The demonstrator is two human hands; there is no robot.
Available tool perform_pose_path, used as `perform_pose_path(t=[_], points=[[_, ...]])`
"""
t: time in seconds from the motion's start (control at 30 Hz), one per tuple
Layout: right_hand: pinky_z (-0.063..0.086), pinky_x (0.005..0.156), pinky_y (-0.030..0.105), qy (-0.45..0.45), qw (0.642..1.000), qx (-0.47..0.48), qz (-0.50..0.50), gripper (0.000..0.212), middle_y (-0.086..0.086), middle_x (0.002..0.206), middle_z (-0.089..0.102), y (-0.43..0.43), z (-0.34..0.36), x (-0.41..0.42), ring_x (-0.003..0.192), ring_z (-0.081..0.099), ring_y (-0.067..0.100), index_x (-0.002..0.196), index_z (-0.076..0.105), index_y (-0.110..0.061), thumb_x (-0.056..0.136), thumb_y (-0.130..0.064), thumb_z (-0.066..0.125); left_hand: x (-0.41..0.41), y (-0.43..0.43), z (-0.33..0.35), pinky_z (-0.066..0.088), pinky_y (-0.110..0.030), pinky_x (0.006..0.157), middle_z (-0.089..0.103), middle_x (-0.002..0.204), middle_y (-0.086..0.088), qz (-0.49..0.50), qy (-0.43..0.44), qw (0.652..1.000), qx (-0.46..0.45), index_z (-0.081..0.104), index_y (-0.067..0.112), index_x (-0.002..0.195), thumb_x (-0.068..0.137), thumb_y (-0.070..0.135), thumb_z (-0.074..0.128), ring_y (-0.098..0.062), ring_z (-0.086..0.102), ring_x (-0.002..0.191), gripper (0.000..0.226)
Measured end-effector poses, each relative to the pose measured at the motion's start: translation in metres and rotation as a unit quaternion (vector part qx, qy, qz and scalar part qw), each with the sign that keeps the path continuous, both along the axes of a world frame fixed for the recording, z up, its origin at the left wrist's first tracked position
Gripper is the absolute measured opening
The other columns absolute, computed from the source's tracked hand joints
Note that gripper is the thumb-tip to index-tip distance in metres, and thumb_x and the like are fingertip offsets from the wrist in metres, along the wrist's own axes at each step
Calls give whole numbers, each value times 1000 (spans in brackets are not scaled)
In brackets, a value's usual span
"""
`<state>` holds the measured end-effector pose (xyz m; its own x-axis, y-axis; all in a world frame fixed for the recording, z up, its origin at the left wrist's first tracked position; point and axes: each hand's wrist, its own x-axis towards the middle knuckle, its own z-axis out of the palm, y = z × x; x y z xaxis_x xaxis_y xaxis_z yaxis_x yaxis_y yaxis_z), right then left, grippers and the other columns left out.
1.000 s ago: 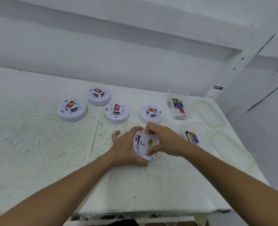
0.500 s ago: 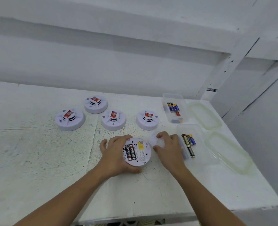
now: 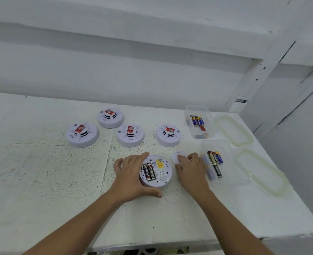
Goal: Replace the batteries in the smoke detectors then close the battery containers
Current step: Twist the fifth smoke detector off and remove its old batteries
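Observation:
An upside-down white smoke detector lies on the table near the front, its battery bay uncovered with two black batteries inside. My left hand grips its left side, fingers over the far rim and thumb at the near rim. Just right of it, my right hand holds the white battery cover down on the table, thumb and fingers on it. Several more detectors stand face up behind.
Two clear plastic tubs hold batteries: a near tub by my right hand and a far tub. Their two lids lie along the right edge of the white table. A white wall rises behind.
The detector was tilted up in both hands; now it lies flat with its batteries showing. My right hand took the cover off and moved it right, down onto the table.

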<state>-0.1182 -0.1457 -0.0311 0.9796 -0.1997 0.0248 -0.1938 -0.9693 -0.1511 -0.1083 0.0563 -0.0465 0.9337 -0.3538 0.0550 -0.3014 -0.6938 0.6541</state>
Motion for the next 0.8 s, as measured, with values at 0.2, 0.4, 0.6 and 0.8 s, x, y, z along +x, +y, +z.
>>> perform_pose_path(t=[0.2, 0.4, 0.6, 0.8], points=[[34, 94, 34, 10, 996, 87, -25, 39, 6, 126, 46, -3, 12, 6, 117, 43, 24, 132, 50, -24, 94, -32, 47, -3, 6, 6, 7, -33, 110, 34, 119, 33, -5, 40, 995, -90, 31, 35, 140, 40, 76, 68, 38, -5, 105, 114], [45, 75, 17, -63, 961, 263, 64, 11, 0, 98, 59, 20, 36, 5, 84, 54, 8, 100, 63, -17, 91, -18, 56, -3, 8, 0, 10, -32, 110, 45, 127, 20, -11, 34, 995, -88, 30, 35, 143, 45, 75, 71, 35, 0, 110, 113], [35, 66, 14, -11, 959, 225, 173, 12, 0, 91, 58, 49, 32, 3, 82, 49, 8, 95, 65, -13, 91, -17, 54, -1, 7, -10, 15, -35, 110, 51, 121, 27, -1, 6, 996, -89, 39, 37, 138, 42, 79, 72, 20, 27, 117, 110], [40, 72, 22, -19, 964, 188, 188, 12, 2, 93, 55, 55, 28, 6, 84, 49, 12, 97, 61, -10, 92, -15, 51, 1, 8, -13, 16, -38, 110, 54, 120, 23, 9, -12, 996, -90, 42, 35, 137, 43, 77, 72, 15, 35, 115, 107]])
